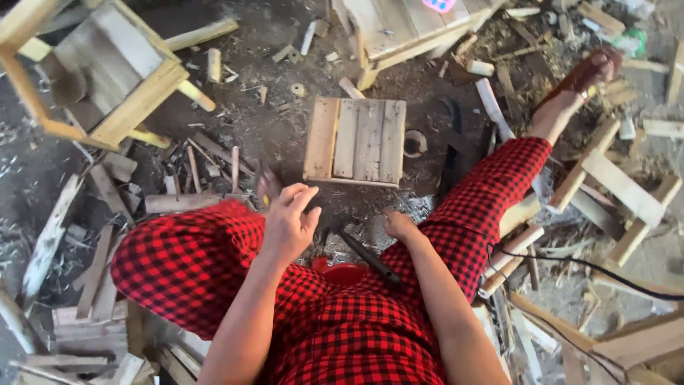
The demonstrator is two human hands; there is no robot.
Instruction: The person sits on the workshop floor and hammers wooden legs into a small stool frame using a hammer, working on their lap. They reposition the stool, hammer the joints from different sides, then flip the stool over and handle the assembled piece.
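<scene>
Left hand (288,221) hovers over the left knee with its fingers (305,197) loosely spread and holding nothing, while the right hand (399,225) rests low by the right thigh, close to a dark tool handle (369,258), and whether those fingers grip anything cannot be told. Just ahead of both hands, a small square panel of wooden slats (355,140) lies flat on the dirt floor (278,135), ringed by offcuts and shavings, with a slatted wooden stool (107,71) well off to the left.
</scene>
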